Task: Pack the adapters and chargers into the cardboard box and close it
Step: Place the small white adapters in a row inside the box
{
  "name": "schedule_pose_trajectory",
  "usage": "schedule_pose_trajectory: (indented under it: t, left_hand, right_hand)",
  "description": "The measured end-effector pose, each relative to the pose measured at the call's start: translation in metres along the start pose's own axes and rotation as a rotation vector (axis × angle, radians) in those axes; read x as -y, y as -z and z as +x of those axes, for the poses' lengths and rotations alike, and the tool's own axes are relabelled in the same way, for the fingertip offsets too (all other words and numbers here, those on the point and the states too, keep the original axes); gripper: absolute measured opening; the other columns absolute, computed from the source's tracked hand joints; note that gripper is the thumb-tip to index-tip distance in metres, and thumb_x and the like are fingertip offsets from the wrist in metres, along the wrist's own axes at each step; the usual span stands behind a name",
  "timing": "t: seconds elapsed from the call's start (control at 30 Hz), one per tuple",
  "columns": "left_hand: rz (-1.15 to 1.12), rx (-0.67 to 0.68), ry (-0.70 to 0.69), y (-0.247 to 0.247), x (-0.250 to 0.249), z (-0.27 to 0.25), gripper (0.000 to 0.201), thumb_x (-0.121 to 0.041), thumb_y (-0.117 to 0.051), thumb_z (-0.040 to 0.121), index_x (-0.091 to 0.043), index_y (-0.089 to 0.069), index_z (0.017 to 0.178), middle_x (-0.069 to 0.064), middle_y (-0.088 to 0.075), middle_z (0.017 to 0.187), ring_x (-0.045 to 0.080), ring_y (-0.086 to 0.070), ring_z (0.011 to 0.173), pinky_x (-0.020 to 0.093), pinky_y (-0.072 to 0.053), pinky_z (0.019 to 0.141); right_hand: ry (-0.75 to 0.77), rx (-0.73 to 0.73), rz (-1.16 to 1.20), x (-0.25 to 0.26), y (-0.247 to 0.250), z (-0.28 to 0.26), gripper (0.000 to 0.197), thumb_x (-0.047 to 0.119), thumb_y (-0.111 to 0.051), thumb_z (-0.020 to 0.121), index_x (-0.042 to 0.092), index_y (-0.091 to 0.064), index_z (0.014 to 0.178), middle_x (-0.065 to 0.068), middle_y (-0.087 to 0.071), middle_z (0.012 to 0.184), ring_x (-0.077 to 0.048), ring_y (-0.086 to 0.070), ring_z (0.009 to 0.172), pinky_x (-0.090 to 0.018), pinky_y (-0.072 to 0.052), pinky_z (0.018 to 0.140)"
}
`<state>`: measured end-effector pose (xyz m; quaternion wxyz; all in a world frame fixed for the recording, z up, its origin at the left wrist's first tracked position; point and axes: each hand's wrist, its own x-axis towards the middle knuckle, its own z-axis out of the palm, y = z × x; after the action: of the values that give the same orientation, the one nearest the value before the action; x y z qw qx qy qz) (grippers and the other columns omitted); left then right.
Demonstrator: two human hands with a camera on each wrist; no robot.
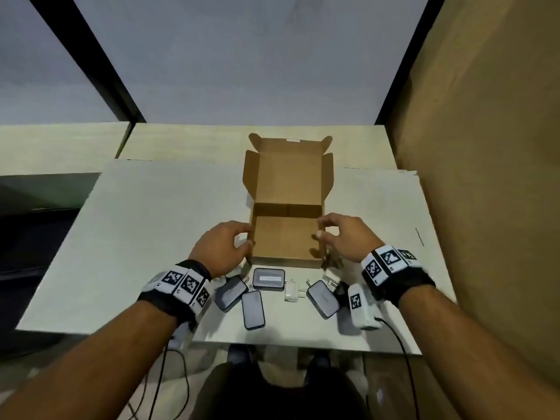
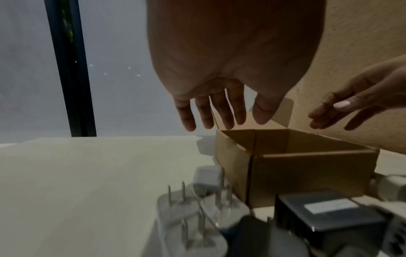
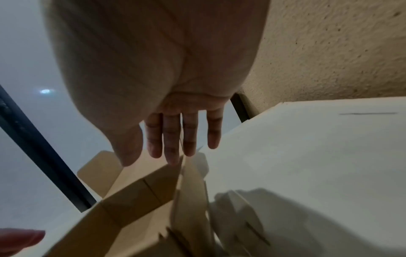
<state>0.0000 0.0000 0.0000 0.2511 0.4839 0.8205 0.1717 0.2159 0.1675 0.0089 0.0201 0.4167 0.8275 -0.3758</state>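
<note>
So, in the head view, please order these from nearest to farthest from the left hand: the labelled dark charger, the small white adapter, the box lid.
From the left hand:
1. Labelled dark charger, just in front of the box.
2. Small white adapter, further right, in the middle of the row.
3. Box lid, standing open at the far side.

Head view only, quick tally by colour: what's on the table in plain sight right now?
Dark grey adapters: 4
White chargers: 2
Cardboard box, open and empty: 1
Total: 7 in plain sight; the wrists hide more.
</note>
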Motion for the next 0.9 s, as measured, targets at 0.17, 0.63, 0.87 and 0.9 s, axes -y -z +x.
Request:
schedule_pose_trajectory:
  t: [0.17, 0.63, 0.87, 0.9]
  left_hand:
    - [0.123, -0.077, -0.115, -0.029, 0.012, 0.004, 0.038, -0.032, -0.063, 0.088, -0.024, -0.062, 0.125, -0.008, -0.051, 0.14, 0.015, -0.044, 0.13, 0.033, -0.037, 0.108]
    - [0.075, -0.154, -0.401, -0.054, 0.018, -0.005, 0.008, -0.025, -0.069, 0.084, -0.029, -0.071, 0.09, -0.014, -0.059, 0.12, 0.004, -0.06, 0.095, 0.01, -0.043, 0.08]
    - [0.226, -0.184, -0.526, -0.06, 0.023, -0.02, 0.023, -0.034, -0.066, 0.086, -0.025, -0.073, 0.105, -0.011, -0.06, 0.124, 0.005, -0.057, 0.1, 0.016, -0.041, 0.083]
    - [0.252, -0.17, -0.53, -0.06, 0.023, -0.022, 0.025, -0.035, -0.065, 0.086, -0.025, -0.072, 0.108, -0.011, -0.06, 0.124, 0.005, -0.058, 0.099, 0.016, -0.041, 0.082]
  right_hand:
    - [0.091, -0.066, -0.072, -0.023, -0.024, 0.006, 0.027, 0.032, -0.059, 0.091, 0.021, -0.06, 0.116, 0.003, -0.057, 0.123, -0.016, -0.054, 0.113, -0.03, -0.043, 0.097]
    - [0.216, -0.059, -0.468, -0.041, -0.027, -0.018, 0.055, 0.049, -0.054, 0.089, 0.034, -0.038, 0.139, 0.01, -0.042, 0.141, -0.014, -0.049, 0.121, -0.039, -0.045, 0.098]
    - [0.131, -0.033, -0.581, -0.064, -0.03, -0.027, 0.049, 0.041, -0.055, 0.09, 0.031, -0.046, 0.137, 0.004, -0.053, 0.137, -0.015, -0.055, 0.119, -0.031, -0.044, 0.096]
    - [0.117, -0.025, -0.593, -0.064, -0.031, -0.028, 0.048, 0.041, -0.056, 0.09, 0.032, -0.047, 0.136, 0.004, -0.055, 0.135, -0.015, -0.057, 0.117, -0.032, -0.044, 0.097]
